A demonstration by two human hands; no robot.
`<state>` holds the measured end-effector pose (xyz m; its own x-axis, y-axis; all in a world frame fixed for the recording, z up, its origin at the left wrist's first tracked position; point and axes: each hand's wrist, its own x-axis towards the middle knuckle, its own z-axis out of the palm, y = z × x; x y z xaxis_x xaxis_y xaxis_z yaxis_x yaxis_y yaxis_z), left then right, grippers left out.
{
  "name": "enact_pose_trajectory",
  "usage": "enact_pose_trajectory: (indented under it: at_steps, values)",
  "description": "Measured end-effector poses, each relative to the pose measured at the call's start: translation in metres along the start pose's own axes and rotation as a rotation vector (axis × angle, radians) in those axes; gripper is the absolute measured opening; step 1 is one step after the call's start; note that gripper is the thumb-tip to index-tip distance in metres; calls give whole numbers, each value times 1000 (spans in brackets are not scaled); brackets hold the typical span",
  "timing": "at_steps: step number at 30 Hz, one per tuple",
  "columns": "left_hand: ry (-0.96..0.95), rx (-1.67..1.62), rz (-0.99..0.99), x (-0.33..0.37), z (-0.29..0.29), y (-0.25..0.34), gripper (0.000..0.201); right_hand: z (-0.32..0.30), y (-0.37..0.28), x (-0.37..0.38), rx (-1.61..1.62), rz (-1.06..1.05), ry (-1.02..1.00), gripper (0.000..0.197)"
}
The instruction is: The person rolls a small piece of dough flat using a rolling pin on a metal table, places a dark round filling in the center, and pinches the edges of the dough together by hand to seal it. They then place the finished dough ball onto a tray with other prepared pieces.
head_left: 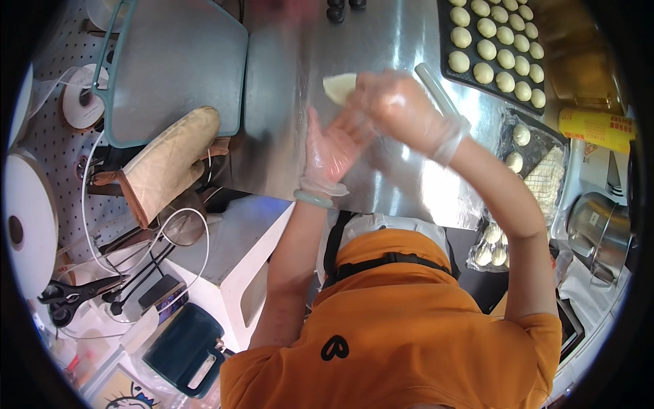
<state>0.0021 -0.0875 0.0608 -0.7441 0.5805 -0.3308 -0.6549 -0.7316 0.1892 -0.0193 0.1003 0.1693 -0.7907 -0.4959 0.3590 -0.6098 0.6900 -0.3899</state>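
Blurred and gloved, the fingers of our right hand point(398, 109) pinch a pale, flat dough piece point(338, 89) just beyond our left hand point(338, 146), palm up, fingers extended, over the steel worktop point(388, 180). To the right, a black tray point(445, 48) holds dough balls point(505, 82).

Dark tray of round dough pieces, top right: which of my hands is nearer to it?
Your right hand. It is to the left of and slightly below the tray in the picture; your left hand is farther left and lower.
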Motion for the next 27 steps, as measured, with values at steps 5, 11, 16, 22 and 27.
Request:
enact_pose_trajectory:
  at_steps: [5,11,16,22,27]
  values:
    - [268,-40,-177,-19,19,-6,93,39,-67,-52,-46,-64,-271,22]
    - [167,-78,-26,-21,32,14,87,14,-59,-49,28,-206,-79,21]
    - [81,25,9,-15,42,29,85,1,-20,-23,136,89,24,32]
    - [84,97,25,-10,52,33,74,20,11,-11,1173,1039,-4,45]
    - [129,163,25,-16,63,30,68,13,-1,-10,1153,1065,99,26]
